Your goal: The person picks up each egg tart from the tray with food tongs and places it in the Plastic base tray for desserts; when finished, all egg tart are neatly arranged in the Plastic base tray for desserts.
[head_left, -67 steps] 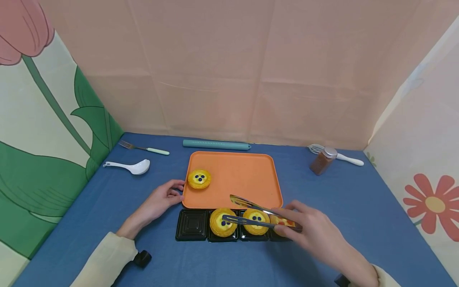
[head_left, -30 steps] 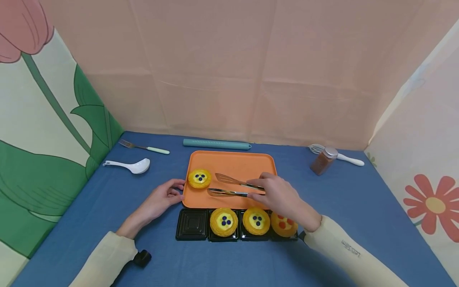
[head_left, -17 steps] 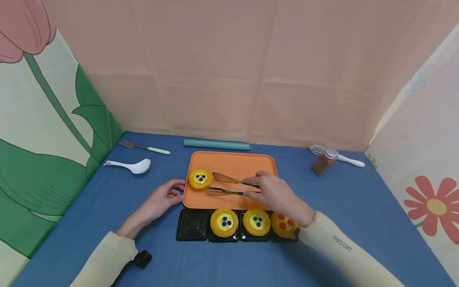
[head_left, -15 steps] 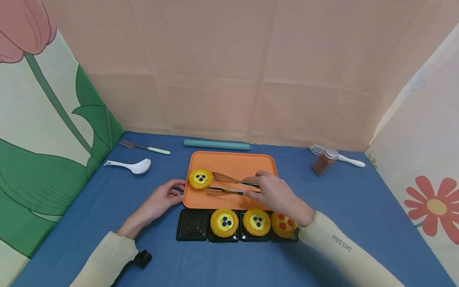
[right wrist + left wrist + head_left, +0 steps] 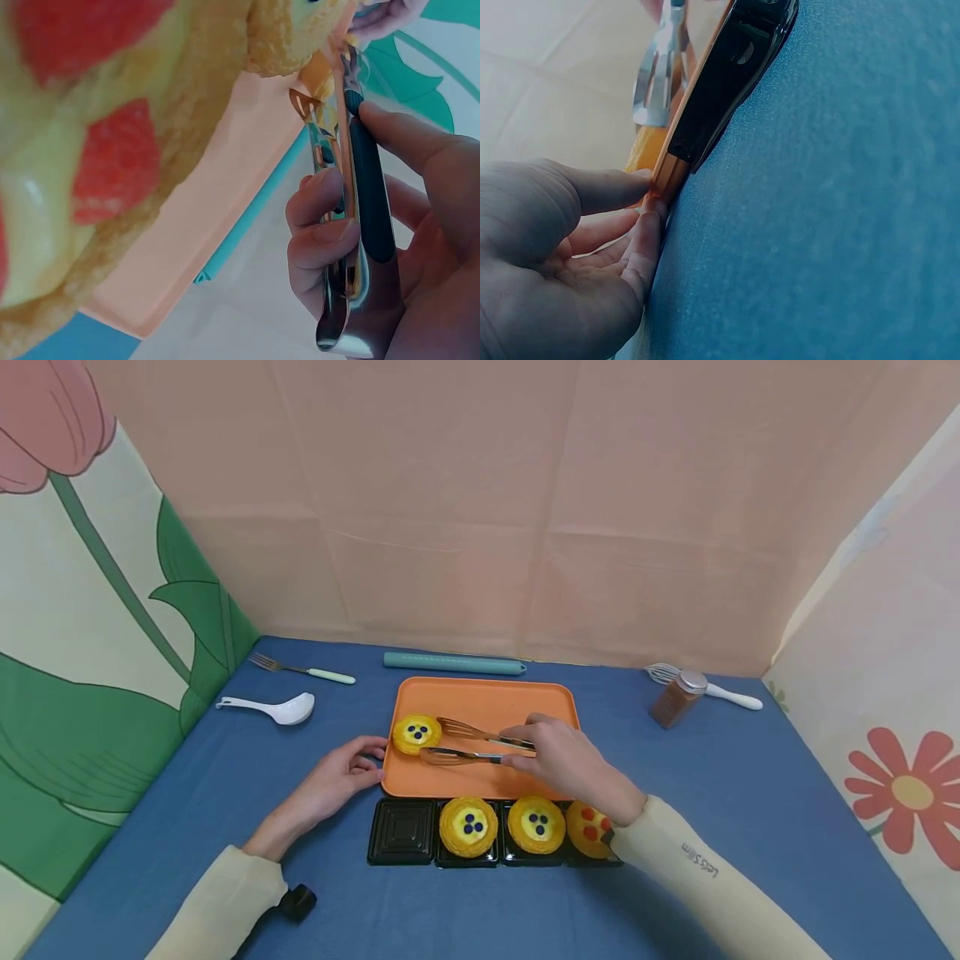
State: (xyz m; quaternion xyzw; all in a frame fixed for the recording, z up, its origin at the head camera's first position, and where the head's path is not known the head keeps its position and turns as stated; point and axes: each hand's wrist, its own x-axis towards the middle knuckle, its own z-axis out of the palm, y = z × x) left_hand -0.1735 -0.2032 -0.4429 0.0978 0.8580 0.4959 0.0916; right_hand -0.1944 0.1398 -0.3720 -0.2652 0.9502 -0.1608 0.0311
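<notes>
My left hand (image 5: 337, 783) pinches the left rim of an orange tray (image 5: 502, 700), thumb above and fingers below in the left wrist view. On the tray's left side sits a blueberry-topped egg tart (image 5: 408, 745). With my right hand (image 5: 562, 756) I grip a pair of metal tongs (image 5: 373, 199) around its dark handles. Its two slotted ends are spread apart over the tray, just right of that tart. In front lies a black compartment tray (image 5: 401, 832), its leftmost compartment bare. The others hold two blueberry tarts (image 5: 468, 845) and a red-topped tart (image 5: 583, 828), partly covered by my right wrist.
Behind the orange tray lies a teal rolling-pin-like stick (image 5: 453, 663). At the left are a fork (image 5: 300, 669) and a white ladle (image 5: 288, 710). A brown-filled shaker jar (image 5: 675, 702) and a whisk (image 5: 731, 697) lie at the right. Fabric walls close the sides and back.
My right hand has carried the tongs from above the black tray to over the orange tray, then slightly left, closer to the tart. My left hand stays at the tray rim.
</notes>
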